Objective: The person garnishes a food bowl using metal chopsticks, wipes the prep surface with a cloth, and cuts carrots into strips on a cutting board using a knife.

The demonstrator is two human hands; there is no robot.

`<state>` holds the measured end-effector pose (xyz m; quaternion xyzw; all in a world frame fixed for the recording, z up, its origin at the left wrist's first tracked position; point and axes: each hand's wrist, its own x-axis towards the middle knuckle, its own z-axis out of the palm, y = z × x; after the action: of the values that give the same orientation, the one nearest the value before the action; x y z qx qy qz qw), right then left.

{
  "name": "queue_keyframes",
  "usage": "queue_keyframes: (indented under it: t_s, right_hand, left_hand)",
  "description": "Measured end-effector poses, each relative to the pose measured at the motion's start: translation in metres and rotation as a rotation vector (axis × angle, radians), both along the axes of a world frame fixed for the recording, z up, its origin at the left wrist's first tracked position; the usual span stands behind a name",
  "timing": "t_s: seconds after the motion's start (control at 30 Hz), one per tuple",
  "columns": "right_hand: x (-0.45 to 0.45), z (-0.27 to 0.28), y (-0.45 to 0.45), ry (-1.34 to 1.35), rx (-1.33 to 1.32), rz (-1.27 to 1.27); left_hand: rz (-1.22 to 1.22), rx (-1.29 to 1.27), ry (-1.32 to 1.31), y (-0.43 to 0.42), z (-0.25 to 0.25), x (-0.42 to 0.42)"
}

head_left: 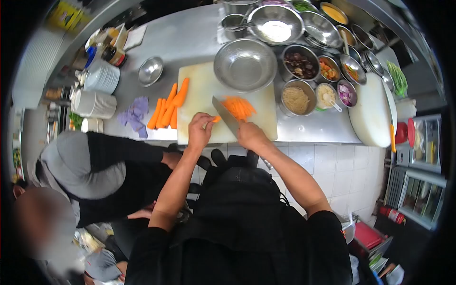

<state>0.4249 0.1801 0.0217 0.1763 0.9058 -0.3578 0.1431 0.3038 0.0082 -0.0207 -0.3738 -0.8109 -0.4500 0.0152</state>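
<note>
My right hand grips the handle of a wide-bladed kitchen knife, its blade slanting to the upper left over the cutting board. Left of the blade, my left hand pinches a small orange carrot piece between its fingertips. A heap of cut carrot lies on the board just right of the knife. Several whole peeled carrots rest at the board's left side, some partly on it. Beyond the heap, a steel bowl stands on the board's far part.
Bowls of food, including noodle-like strands and dark pieces, crowd the right. A round white board carries another knife. A purple cloth, small bowl and stacked dishes are left. A person stands close on my left.
</note>
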Motion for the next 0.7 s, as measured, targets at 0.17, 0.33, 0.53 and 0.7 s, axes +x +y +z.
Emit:
queue_keyframes:
  t_s: [0.17, 0.33, 0.53, 0.7]
  right_hand:
    - [0.006, 0.017, -0.012, 0.053, 0.088, 0.144]
    - [0.004, 0.023, -0.019, 0.018, 0.161, 0.213]
    - [0.010, 0.037, -0.025, 0.048, 0.196, 0.307]
    - [-0.003, 0.011, -0.025, 0.177, 0.200, 0.284]
  left_hand:
    - [-0.059, -0.141, 0.080, -0.024, -0.026, 0.019]
    - [0.029, -0.137, 0.068, -0.019, -0.004, 0.020]
    - [0.029, -0.130, 0.068, -0.015, -0.032, 0.010]
    - [0.085, -0.101, 0.127, -0.013, -0.029, 0.015]
